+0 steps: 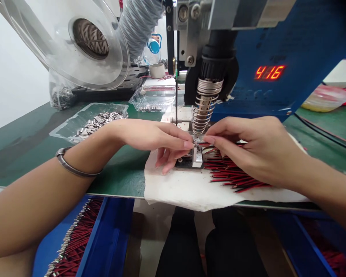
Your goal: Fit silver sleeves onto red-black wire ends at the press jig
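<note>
Under the spring-wrapped tip (205,109) of a soldering machine, my two hands meet at a small metal fixture (197,157). My left hand (164,144) comes in from the left, thumb and forefinger pinched at the top of the fixture; what they hold is too small to make out. My right hand (248,144) pinches a red and black wire between thumb and forefinger, its end pointing left at the fixture. A pile of cut red and black wires (230,175) lies beneath my right hand on a white cloth (181,188).
Left stands a clear tray of small metal connectors (96,125), with another clear tray (152,100) behind. A fume extractor hood (60,42) hangs upper left. The blue machine housing (276,46) reads 416. Blue bins (103,238) with wires sit below the table edge.
</note>
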The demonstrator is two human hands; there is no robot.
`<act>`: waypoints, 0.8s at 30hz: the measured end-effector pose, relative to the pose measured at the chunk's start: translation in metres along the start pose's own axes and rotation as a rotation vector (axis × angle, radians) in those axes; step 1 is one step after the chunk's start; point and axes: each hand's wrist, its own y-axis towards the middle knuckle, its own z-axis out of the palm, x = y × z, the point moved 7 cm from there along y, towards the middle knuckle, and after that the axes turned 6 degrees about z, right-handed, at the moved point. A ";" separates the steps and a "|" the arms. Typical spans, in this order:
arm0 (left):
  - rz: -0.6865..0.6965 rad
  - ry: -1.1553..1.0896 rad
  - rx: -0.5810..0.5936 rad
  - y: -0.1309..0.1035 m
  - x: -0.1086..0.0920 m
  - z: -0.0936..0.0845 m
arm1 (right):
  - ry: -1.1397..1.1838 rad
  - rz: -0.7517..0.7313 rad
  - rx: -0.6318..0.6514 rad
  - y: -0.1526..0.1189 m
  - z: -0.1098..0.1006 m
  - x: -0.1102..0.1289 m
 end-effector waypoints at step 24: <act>-0.016 0.006 -0.006 0.001 0.001 0.000 | 0.063 -0.055 0.050 -0.001 0.004 0.002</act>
